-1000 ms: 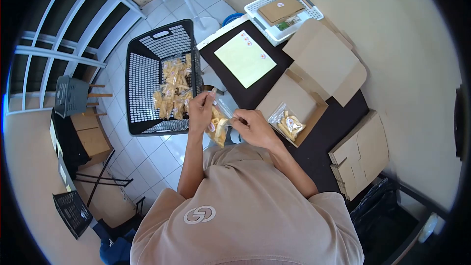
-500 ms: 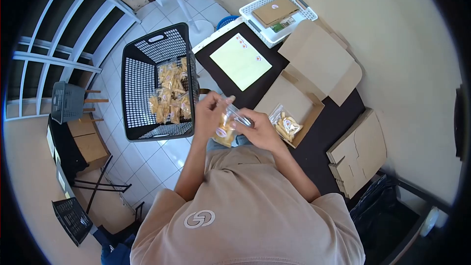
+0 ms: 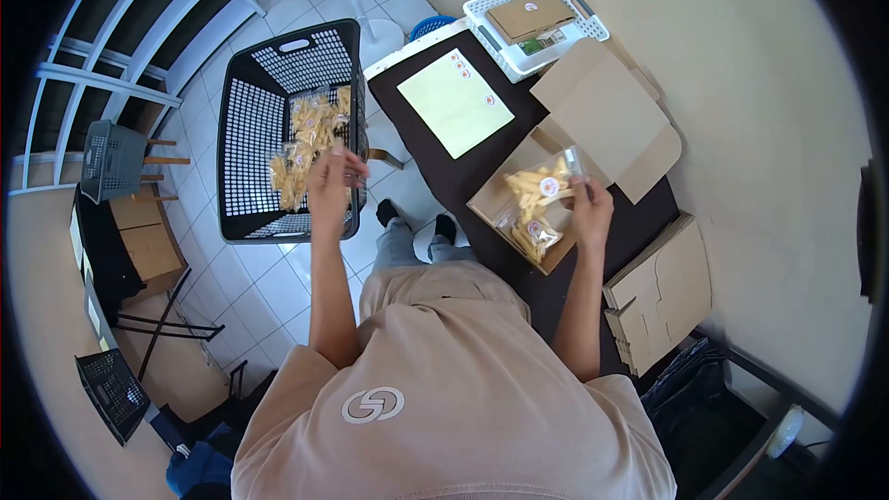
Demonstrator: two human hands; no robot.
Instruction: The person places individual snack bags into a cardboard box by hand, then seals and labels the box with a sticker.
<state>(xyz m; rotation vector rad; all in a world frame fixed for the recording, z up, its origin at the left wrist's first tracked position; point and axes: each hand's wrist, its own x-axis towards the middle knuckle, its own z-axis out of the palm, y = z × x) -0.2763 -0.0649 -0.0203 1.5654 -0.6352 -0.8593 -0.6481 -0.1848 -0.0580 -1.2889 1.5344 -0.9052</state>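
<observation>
My right hand (image 3: 591, 208) pinches the top edge of a clear snack packet (image 3: 540, 187) with pale yellow sticks and a round label inside. It hangs over an open cardboard box (image 3: 483, 206). Another packet (image 3: 537, 239) lies in that box, partly overlapped by the held one. On the other side, my left hand (image 3: 335, 181) is over the near right part of a black plastic basket (image 3: 252, 139), fingers apart and holding nothing. Several similar packets (image 3: 315, 120) are piled in the basket, right by the left fingertips.
A light green sheet (image 3: 454, 106) with a few round stickers lies on the dark table. Behind it stands a white basket (image 3: 505, 60) holding a cardboard box. Flat cardboard pieces (image 3: 662, 292) are stacked at the right. A fan (image 3: 356, 0) stands on the tiled floor.
Both hands were together on one packet in front of my body. The right hand has carried it right, over the box; the left has let go and moved left to the basket.
</observation>
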